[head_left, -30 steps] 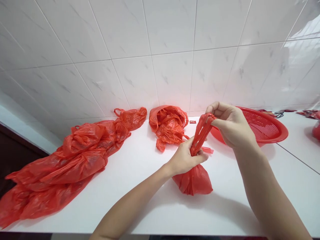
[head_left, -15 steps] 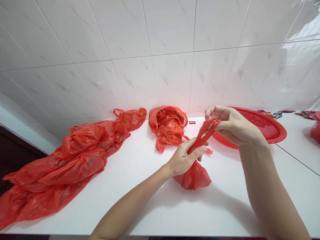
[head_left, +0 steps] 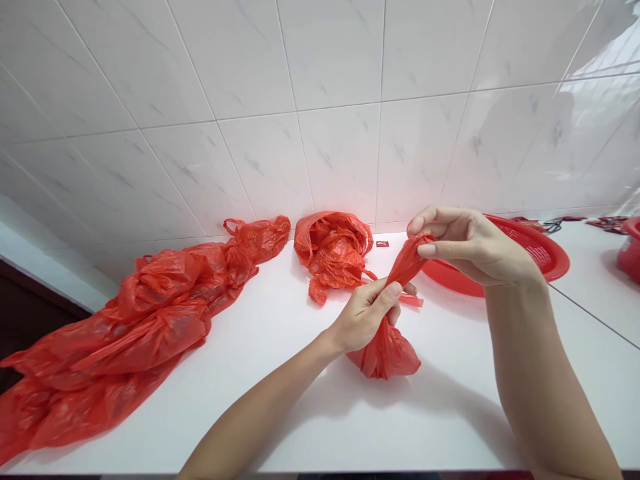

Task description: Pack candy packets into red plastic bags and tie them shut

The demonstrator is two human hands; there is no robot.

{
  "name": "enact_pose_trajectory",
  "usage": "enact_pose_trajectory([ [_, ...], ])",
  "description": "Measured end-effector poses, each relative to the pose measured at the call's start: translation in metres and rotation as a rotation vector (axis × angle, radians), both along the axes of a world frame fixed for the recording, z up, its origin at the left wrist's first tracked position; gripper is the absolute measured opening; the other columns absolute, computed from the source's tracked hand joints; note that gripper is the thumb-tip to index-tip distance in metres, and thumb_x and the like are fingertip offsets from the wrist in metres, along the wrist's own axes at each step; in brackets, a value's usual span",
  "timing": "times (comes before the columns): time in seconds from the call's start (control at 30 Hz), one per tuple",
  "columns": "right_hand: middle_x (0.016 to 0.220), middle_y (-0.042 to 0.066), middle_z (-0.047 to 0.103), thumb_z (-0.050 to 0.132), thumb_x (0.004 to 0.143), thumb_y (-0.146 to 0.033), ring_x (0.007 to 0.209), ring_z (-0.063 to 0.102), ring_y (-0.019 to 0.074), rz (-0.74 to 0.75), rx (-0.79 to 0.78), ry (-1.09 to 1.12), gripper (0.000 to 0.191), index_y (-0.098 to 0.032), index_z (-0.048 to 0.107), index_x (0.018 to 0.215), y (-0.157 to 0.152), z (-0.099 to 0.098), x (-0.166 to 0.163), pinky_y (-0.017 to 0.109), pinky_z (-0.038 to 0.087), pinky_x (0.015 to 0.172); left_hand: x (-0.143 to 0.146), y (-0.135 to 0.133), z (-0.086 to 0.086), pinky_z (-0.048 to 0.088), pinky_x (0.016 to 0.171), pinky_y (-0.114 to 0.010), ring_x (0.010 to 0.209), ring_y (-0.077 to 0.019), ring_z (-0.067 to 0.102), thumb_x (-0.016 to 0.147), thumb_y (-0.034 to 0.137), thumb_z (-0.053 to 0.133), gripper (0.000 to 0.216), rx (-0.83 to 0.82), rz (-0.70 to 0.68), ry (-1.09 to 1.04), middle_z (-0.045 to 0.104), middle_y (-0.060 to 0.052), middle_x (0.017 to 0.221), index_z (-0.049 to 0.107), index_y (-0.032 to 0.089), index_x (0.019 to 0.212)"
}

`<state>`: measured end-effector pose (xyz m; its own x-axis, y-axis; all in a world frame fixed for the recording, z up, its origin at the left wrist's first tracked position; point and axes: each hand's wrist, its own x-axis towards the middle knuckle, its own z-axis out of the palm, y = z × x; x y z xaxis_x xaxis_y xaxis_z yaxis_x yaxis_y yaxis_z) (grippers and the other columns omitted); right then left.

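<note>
A red plastic bag hangs bunched between my two hands, its full lower part close to the white tabletop. My left hand is wrapped round the gathered neck of the bag. At the bag's upper end, my right hand pinches the twisted top between thumb and fingers. What the bag contains is hidden by the plastic. Behind my left hand sits an open red plastic bag stuffed with crumpled red plastic.
A long heap of red bags covers the left side of the white table. Behind my right hand lies a red perforated basket. A small red packet is by the tiled wall, and a red container stands far right.
My right hand has pulled the bag's top together into a tighter, narrower twist. My left hand stays round the neck. The view has shifted slightly.
</note>
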<state>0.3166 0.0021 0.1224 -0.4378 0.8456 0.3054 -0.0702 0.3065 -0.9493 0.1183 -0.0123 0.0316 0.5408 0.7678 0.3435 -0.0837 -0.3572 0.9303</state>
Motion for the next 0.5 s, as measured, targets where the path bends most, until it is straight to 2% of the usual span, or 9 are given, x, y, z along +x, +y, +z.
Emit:
enact_pose_trajectory([
  [0.13, 0.07, 0.003, 0.073, 0.084, 0.077, -0.034, 0.065, 0.07, 0.0193, -0.069, 0.014, -0.031, 0.023, -0.02, 0.069, 0.087, -0.0008, -0.0013, -0.0006, 0.035, 0.057, 0.068, -0.0014, 0.0, 0.0011, 0.04, 0.06, -0.028, 0.058, -0.0121, 0.046, 0.098, 0.056, 0.05, 0.044, -0.022, 0.015, 0.015, 0.047, 0.003, 0.061, 0.066, 0.015, 0.102],
  [0.23, 0.073, 0.004, 0.074, 0.082, 0.079, -0.037, 0.07, 0.072, 0.0205, -0.139, 0.065, -0.074, 0.024, -0.019, 0.07, 0.088, -0.0014, -0.0019, -0.0004, 0.036, 0.057, 0.072, -0.0027, 0.0012, 0.0016, 0.036, 0.058, -0.026, 0.06, -0.0108, 0.042, 0.093, 0.051, 0.062, 0.035, -0.058, 0.04, 0.014, 0.045, 0.004, 0.066, 0.064, 0.016, 0.101],
  [0.33, 0.08, 0.006, 0.076, 0.08, 0.083, -0.038, 0.076, 0.073, 0.0213, -0.137, 0.085, -0.058, 0.022, -0.019, 0.071, 0.09, -0.0009, -0.0021, -0.0007, 0.036, 0.057, 0.077, -0.0023, 0.003, 0.0008, 0.035, 0.059, -0.026, 0.061, -0.0104, 0.04, 0.089, 0.045, 0.068, 0.032, -0.072, 0.103, 0.026, 0.046, 0.004, 0.071, 0.063, 0.017, 0.102],
  [0.5, 0.072, 0.004, 0.072, 0.082, 0.08, -0.039, 0.07, 0.069, 0.0194, -0.141, 0.052, -0.047, 0.024, -0.019, 0.071, 0.087, 0.0007, -0.0021, -0.0019, 0.035, 0.057, 0.071, 0.0004, 0.0021, -0.0012, 0.035, 0.057, -0.025, 0.059, -0.0098, 0.037, 0.084, 0.035, 0.072, 0.027, -0.071, 0.103, 0.077, 0.041, 0.007, 0.065, 0.062, 0.018, 0.102],
])
